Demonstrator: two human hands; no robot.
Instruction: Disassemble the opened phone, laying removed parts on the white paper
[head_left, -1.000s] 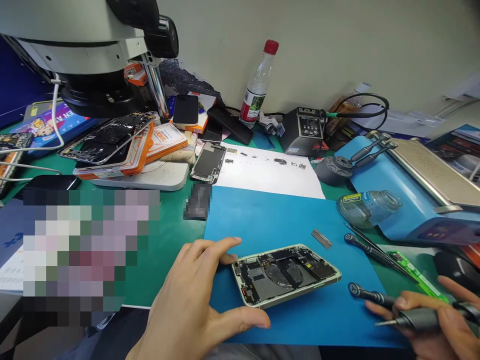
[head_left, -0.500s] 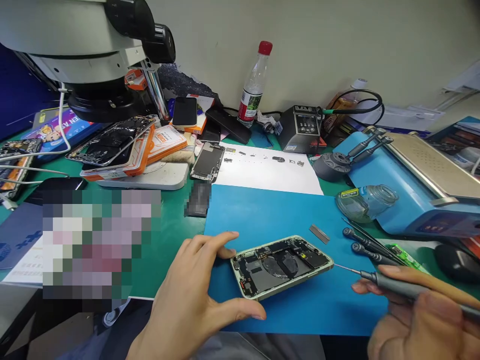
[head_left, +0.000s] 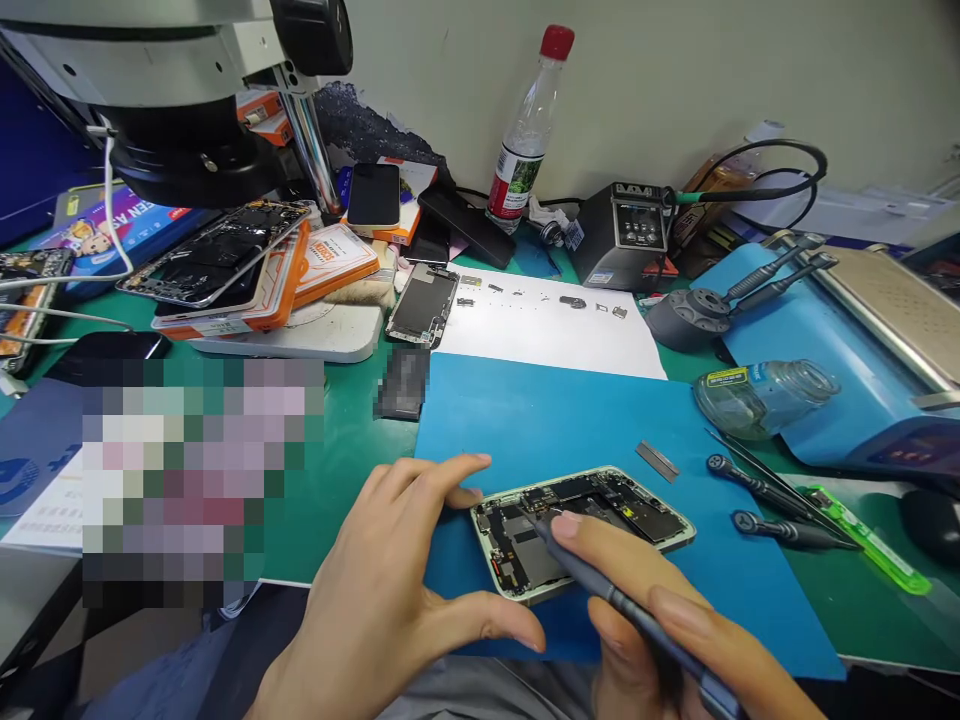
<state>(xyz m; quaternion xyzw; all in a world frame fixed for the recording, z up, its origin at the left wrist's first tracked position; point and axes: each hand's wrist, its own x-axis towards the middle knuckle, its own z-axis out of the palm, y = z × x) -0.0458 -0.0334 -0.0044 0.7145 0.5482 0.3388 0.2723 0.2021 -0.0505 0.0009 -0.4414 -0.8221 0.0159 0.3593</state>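
An opened phone point(head_left: 540, 560) lies on the blue mat point(head_left: 480, 400), its inner boards and dark parts showing. My left hand point(head_left: 397, 560) curves around the phone's left end with fingers and thumb spread. One fingertip touches the upper left corner; the thumb lies just off the lower edge. A slim grey screwdriver point(head_left: 600, 585) is pinched in my right hand point(head_left: 675, 620), its point over the upper middle of the phone's inside. That hand covers the phone's lower right part. Whether the point touches a part or screw, I cannot tell.
Behind the mat, a white sheet point(head_left: 510, 335) carries several tiny parts beside a detached screen point(head_left: 422, 305). To the right lie a metal strip point(head_left: 658, 461), screwdrivers point(head_left: 787, 530), a green-handled tool point(head_left: 870, 540) and a glass jar point(head_left: 765, 398). A microscope point(head_left: 187, 110) overhangs the upper left.
My right hand has moved left, bringing the screwdriver from beside the phone's right edge to over its inside. My left hand stays around the phone's left end. The view has shifted slightly.
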